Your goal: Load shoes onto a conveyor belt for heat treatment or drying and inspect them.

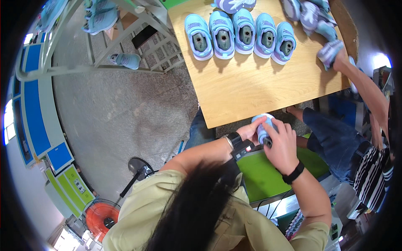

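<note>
I have the small light blue shoe (262, 134) between both grips, just off the near edge of the wooden surface (243, 94). My left grip (247, 131) is curled in against the shoe's left side, barely parted, with its thumb and fingers pressed to the upper. My right grip (283, 146) is bent over the other side, its fingers folded close onto the shoe; I can't tell exactly where every fingertip lands, since the knuckles cover them. A dark piece (267, 143) shows at the shoe's near end, right beside my right grip. Beyond both grips, across the surface, I see a row of five similar shoes (243, 20), heels toward me, each with a dark insert in its opening, and behind them another shoe (235, 5) lies on its side. Farther off, ahead and to the right of my right grip, there is a heap of shoes (310, 17), and nearer than that a co-worker's hand (341, 59) holds a shoe (328, 53) over the surface's right side. A green-topped bench (264, 178) sits below my grips, and well to the left of my left grip a metal rack (102, 52) carries more shoes (100, 21).
</note>
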Action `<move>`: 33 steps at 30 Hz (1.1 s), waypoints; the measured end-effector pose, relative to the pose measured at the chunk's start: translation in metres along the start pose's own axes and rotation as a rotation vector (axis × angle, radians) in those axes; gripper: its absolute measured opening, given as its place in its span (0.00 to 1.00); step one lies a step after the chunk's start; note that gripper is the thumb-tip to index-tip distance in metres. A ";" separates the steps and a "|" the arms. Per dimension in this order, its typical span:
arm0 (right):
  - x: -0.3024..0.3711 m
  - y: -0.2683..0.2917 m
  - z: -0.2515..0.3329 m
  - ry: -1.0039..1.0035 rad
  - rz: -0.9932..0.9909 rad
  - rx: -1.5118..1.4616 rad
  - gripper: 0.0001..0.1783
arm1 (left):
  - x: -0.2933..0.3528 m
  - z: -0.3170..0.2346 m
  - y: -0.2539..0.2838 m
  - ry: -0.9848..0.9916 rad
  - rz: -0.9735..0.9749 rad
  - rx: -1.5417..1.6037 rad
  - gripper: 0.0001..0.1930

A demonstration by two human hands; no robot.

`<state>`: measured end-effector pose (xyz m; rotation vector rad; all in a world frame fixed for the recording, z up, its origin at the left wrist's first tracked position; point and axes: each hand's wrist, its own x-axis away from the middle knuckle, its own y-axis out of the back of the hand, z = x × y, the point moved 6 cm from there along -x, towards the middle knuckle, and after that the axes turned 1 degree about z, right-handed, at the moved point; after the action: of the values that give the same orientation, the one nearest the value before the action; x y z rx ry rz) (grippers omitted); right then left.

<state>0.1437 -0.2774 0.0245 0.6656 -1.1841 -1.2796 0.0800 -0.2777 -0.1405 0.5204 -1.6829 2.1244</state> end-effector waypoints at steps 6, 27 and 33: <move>0.036 -0.028 -0.040 0.167 -0.116 -0.067 0.40 | 0.004 -0.004 0.006 -0.039 0.107 -0.275 0.27; -0.085 -0.030 -0.012 0.025 -0.316 -0.742 0.46 | 0.122 -0.177 -0.079 -0.741 -0.295 -2.255 0.38; -0.097 -0.030 -0.017 -0.056 -0.360 -0.659 0.44 | 0.115 -0.173 -0.124 -0.663 -0.407 -2.440 0.29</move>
<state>0.1605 -0.1963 -0.0359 0.3561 -0.6257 -1.8786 0.0355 -0.0757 -0.0157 0.4450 -2.4739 -1.1390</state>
